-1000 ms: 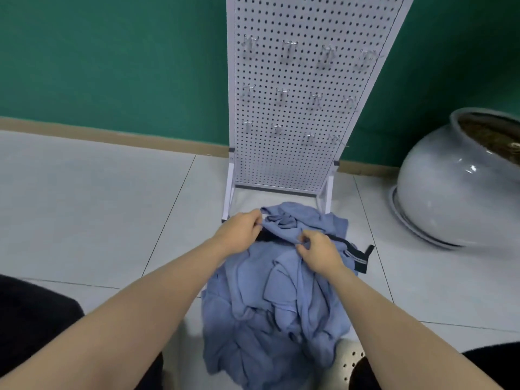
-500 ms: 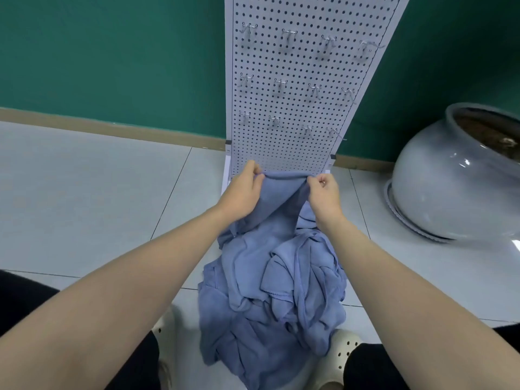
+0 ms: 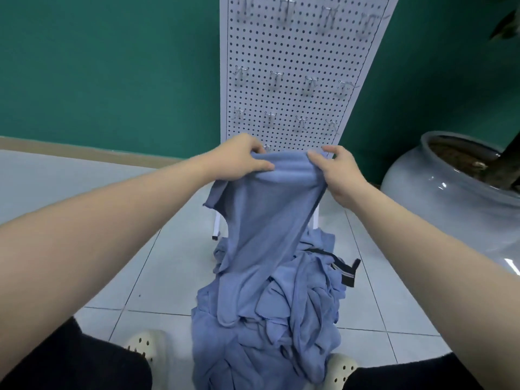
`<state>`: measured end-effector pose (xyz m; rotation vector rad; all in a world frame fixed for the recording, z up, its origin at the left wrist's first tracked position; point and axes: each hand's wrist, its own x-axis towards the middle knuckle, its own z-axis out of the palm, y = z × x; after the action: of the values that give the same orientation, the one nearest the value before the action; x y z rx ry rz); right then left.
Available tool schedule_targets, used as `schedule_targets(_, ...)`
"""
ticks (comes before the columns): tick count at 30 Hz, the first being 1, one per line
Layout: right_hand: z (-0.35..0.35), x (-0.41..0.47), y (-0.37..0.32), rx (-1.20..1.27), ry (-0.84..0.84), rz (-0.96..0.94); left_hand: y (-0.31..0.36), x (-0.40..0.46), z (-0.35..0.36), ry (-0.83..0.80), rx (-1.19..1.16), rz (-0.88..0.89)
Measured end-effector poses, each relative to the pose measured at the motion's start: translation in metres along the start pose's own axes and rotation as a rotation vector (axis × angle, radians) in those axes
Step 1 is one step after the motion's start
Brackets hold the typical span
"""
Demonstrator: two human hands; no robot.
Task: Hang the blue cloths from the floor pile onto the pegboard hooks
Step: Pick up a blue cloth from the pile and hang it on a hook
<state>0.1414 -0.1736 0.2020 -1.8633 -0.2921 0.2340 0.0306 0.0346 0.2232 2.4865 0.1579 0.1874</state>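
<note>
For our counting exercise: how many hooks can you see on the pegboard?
12 hooks: four across the top row, four in the middle row, four in the lower row. More may be hidden behind the held cloth.

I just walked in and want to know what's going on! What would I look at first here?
First you'd see two hands, the left hand and the right hand, holding up a blue cloth by its top edge, right in the middle. Below it lies a pile of blue cloths on the floor. Behind stands a white pegboard with bare hooks, and a big grey pot sits at the right.
</note>
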Motion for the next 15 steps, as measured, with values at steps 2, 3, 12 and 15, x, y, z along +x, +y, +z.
schedule_targets(2,-0.008,-0.003,-0.014,0.095,-0.155,0.070,0.008,-0.002,-0.019,0.007,0.032,0.030)
schedule_targets(3,-0.011,-0.007,-0.022,0.133,-0.228,0.109,0.012,-0.003,-0.027,0.018,0.039,0.051)
schedule_targets(12,-0.010,-0.047,-0.038,-0.210,-0.698,0.101,0.046,-0.013,-0.052,0.102,-0.139,0.219)
schedule_targets(15,0.007,-0.057,-0.029,-0.192,-0.608,-0.043,0.051,-0.012,-0.044,0.145,-0.273,0.223)
